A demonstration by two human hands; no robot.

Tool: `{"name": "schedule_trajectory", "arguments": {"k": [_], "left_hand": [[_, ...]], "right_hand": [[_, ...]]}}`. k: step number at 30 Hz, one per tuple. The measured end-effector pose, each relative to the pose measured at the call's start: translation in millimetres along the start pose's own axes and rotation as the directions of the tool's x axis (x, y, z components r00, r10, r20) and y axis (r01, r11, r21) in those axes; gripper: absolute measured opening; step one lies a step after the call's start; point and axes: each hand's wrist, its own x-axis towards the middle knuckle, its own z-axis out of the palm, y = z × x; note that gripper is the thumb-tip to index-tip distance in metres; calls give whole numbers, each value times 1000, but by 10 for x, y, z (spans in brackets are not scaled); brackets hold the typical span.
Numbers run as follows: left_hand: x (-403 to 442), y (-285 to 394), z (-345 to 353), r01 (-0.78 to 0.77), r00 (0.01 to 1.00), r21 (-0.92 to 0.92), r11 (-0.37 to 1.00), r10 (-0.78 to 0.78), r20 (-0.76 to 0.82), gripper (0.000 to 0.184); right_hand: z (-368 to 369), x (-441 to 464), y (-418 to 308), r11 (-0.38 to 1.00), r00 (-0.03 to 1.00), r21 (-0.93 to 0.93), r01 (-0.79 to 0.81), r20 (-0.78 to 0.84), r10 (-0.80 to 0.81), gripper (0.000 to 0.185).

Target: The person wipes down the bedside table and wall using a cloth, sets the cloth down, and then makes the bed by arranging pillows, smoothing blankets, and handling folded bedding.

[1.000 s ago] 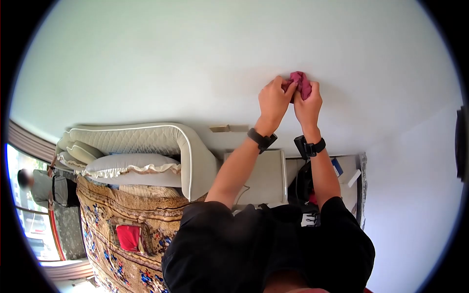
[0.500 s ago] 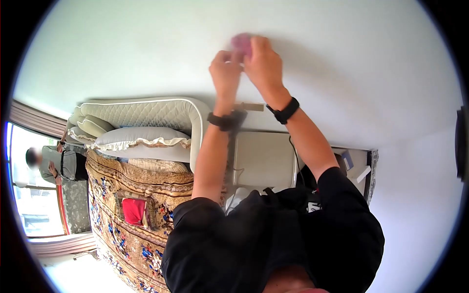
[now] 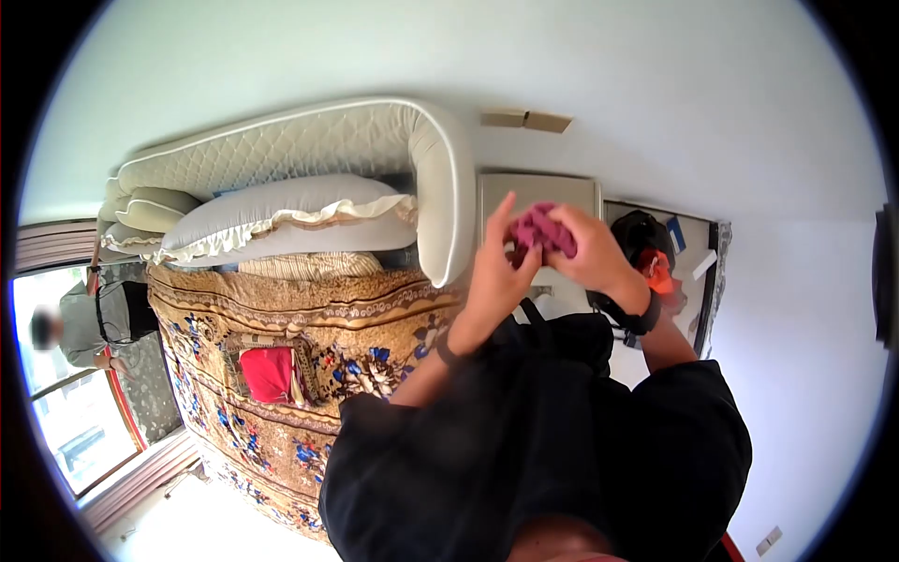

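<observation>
A crumpled dark pink cloth (image 3: 543, 229) is bunched between my two hands, in front of my chest. My left hand (image 3: 498, 267) grips its left lower side, with the thumb against the cloth and one finger pointing up. From the right, my right hand (image 3: 595, 251) wraps its fingers over the cloth. Below and behind the hands is a pale bedside cabinet (image 3: 494, 195), partly hidden by them. Dark bands are on both wrists.
On the left stands a bed with a padded headboard (image 3: 281, 140), pillows (image 3: 272, 208) and a patterned cover (image 3: 281, 459) bearing a red item (image 3: 268, 374). Wall sockets (image 3: 525, 121) sit above the cabinet. A person (image 3: 89, 323) is by the window. Right of the cabinet lie bags (image 3: 641, 234).
Both hands have come down from the wall toward my chest with the pink cloth. The bed and cabinet appear higher and larger in view, and an orange item now shows at the right.
</observation>
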Motion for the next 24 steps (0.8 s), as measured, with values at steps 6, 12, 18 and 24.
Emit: {"name": "schedule_trajectory", "arguments": {"k": [6, 12, 18, 24], "left_hand": [[-430, -415, -858, 51, 997, 217, 975, -61, 40, 45], [-198, -336, -1098, -109, 992, 404, 908, 125, -14, 38], [526, -493, -1193, -299, 943, 573, 763, 329, 54, 26], [1109, -400, -1263, -257, 966, 556, 791, 235, 112, 16]], "right_hand": [[1012, -133, -86, 995, 998, 97, -23, 67, 17, 46], [1431, 73, -186, 968, 977, 147, -203, -33, 210, 40], [1289, 718, -26, 965, 991, 260, -33, -115, 65, 35], [1106, 1193, 26, 991, 988, 22, -129, -83, 130, 33]]}}
